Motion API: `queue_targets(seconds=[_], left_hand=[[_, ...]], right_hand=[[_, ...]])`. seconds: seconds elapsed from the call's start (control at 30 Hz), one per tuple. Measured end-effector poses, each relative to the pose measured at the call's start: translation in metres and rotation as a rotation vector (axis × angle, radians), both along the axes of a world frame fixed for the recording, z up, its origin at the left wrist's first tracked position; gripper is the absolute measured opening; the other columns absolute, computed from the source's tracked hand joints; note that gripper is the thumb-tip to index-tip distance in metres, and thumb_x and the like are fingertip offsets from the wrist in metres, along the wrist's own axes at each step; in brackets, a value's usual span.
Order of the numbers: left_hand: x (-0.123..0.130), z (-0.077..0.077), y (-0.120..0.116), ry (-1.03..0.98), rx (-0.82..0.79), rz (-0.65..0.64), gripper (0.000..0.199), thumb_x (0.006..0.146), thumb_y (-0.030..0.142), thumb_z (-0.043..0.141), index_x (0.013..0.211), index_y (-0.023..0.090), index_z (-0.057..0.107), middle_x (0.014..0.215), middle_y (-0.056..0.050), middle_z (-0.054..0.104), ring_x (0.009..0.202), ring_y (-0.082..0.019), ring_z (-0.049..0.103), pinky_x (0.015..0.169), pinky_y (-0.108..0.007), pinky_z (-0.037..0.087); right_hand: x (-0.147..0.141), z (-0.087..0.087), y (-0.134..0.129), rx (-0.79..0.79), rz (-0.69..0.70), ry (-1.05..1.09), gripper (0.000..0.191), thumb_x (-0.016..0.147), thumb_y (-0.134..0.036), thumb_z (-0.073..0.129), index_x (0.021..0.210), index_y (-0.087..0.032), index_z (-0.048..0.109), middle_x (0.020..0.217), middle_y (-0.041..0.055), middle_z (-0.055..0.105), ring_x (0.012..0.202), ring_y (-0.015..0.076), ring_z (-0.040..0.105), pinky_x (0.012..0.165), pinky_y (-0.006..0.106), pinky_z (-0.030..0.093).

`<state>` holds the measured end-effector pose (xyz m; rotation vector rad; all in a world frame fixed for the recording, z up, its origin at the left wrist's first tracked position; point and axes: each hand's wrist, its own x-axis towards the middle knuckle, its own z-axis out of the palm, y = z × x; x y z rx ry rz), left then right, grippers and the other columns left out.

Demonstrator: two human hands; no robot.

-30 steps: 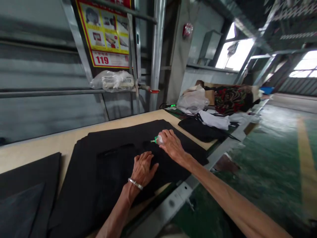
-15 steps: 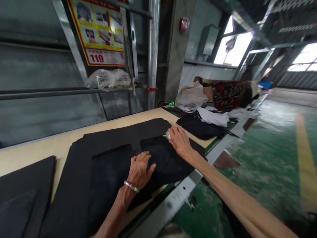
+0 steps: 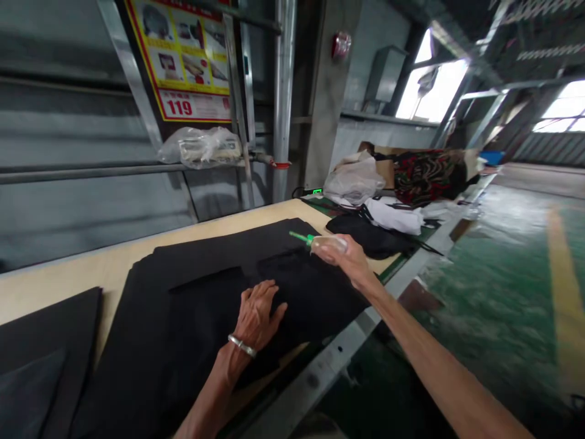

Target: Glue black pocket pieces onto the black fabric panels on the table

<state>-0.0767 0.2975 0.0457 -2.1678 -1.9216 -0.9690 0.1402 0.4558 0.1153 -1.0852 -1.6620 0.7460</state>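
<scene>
Black sheets (image 3: pixel 150 305) lie stacked on a pale wooden board, with darker cloth-like pieces on top. My left hand (image 3: pixel 259 312), with a silver bangle at the wrist, rests flat on the black material, fingers spread and holding nothing. Further right, my right hand (image 3: pixel 342 259) is wrapped round a small clear bottle (image 3: pixel 336 244) with a green nozzle (image 3: pixel 301 236). The nozzle points left and is above the black sheets.
Another black stack (image 3: pixel 50 341) lies at the left. Beyond my right hand are a black cloth piece (image 3: pixel 375 235), white cloth (image 3: pixel 395 214) and a plastic bag (image 3: pixel 354 180). A metal rail (image 3: pixel 320 366) runs along the near edge.
My right hand has lifted and turned, moving slightly right, so the bottle and its green nozzle now show clearly. The left hand has stayed in place.
</scene>
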Motion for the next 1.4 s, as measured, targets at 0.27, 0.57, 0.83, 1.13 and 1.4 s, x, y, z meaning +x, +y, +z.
queue_targets(seconds=[0.27, 0.57, 0.83, 1.13, 1.4], left_hand=[[0.001, 0.001, 0.0, -0.021, -0.031, 0.0, 0.029, 0.091, 0.027, 0.058, 0.119, 0.02, 0.055, 0.132, -0.012, 0.061, 0.123, -0.028, 0.056, 0.101, -0.052, 0.042], [-0.003, -0.002, 0.0, -0.006, 0.005, -0.027, 0.022, 0.093, 0.031, 0.052, 0.113, 0.022, 0.055, 0.13, -0.011, 0.062, 0.119, -0.029, 0.059, 0.096, -0.053, 0.045], [-0.01, -0.011, 0.002, 0.026, 0.024, -0.032, 0.023, 0.094, 0.035, 0.051, 0.114, 0.025, 0.055, 0.131, -0.01, 0.062, 0.118, -0.029, 0.06, 0.096, -0.053, 0.046], [-0.008, -0.006, 0.003, 0.008, 0.031, 0.017, 0.023, 0.091, 0.035, 0.055, 0.109, 0.023, 0.063, 0.132, -0.012, 0.054, 0.117, -0.032, 0.055, 0.089, -0.052, 0.051], [-0.006, 0.021, 0.003, 0.038, -0.227, -0.006, 0.026, 0.09, 0.031, 0.06, 0.113, 0.019, 0.064, 0.117, -0.009, 0.062, 0.111, -0.028, 0.057, 0.096, -0.047, 0.05]], right_hand=[[0.065, 0.002, 0.041, -0.508, 0.123, 0.97, 0.029, 0.089, -0.047, 0.056, 0.096, -0.019, 0.055, 0.097, 0.0074, 0.065, 0.089, 0.0185, 0.064, 0.075, 0.035, 0.06], [0.093, -0.016, 0.058, -0.623, 0.037, 1.079, 0.02, 0.076, -0.019, 0.064, 0.095, -0.019, 0.057, 0.087, 0.0032, 0.067, 0.082, 0.0197, 0.067, 0.074, 0.042, 0.06], [0.111, -0.057, 0.081, -0.199, -0.262, 0.566, 0.059, 0.051, -0.045, 0.079, 0.1, -0.018, 0.059, 0.101, 0.0053, 0.066, 0.092, 0.021, 0.061, 0.081, 0.034, 0.051], [0.141, -0.075, 0.056, 0.145, -0.467, -0.686, 0.044, 0.082, -0.043, 0.058, 0.109, -0.008, 0.062, 0.111, 0.0194, 0.058, 0.11, 0.0322, 0.053, 0.095, 0.043, 0.045], [0.108, -0.043, -0.017, 0.546, -0.155, -0.614, 0.033, 0.093, -0.036, 0.05, 0.117, -0.015, 0.06, 0.108, 0.0126, 0.062, 0.101, 0.0258, 0.059, 0.092, 0.04, 0.05]])
